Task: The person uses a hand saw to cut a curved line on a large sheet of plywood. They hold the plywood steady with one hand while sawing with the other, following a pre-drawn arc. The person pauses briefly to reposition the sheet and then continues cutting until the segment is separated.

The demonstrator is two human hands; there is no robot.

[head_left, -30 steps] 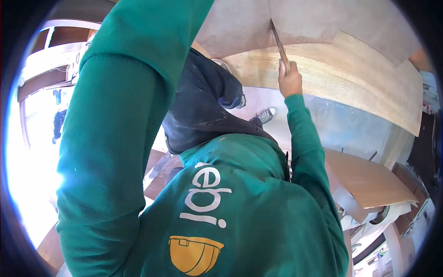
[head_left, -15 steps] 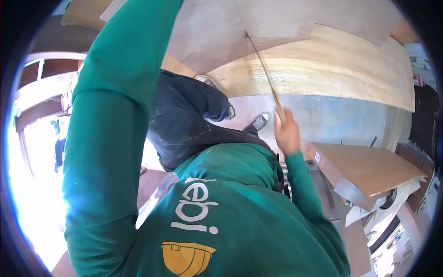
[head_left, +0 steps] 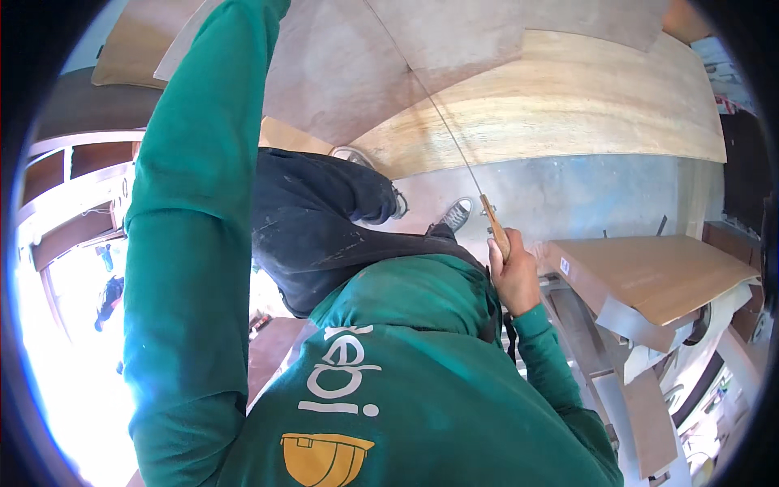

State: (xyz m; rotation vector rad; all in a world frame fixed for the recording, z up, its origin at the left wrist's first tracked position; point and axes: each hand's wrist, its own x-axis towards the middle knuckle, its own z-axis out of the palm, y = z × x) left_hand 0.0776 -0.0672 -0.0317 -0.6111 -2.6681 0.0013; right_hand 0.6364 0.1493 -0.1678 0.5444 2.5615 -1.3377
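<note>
My right hand (head_left: 517, 274) is closed around the wooden handle (head_left: 497, 227) of a handsaw. Its thin blade (head_left: 453, 134) appears edge-on, running up and left from the handle to a brownish plywood sheet (head_left: 349, 73). A narrow line continues across that sheet from where the blade meets it. Under the brownish sheet lies a paler plywood sheet (head_left: 568, 101), whose front edge curves in the picture. My left arm (head_left: 191, 219) in its green sleeve reaches up past the top edge, and the left hand is outside the picture.
To my right stands a brown cardboard box (head_left: 649, 280), with a white roll-like piece beside it. My feet, in dark sneakers (head_left: 456, 215), are below the sheets' near edge. More boards (head_left: 146, 45) lie at the far left, near a bright opening.
My right hand has drawn the saw back toward me, and more of the blade shows. The view has also shifted slightly. My left arm stays stretched out.
</note>
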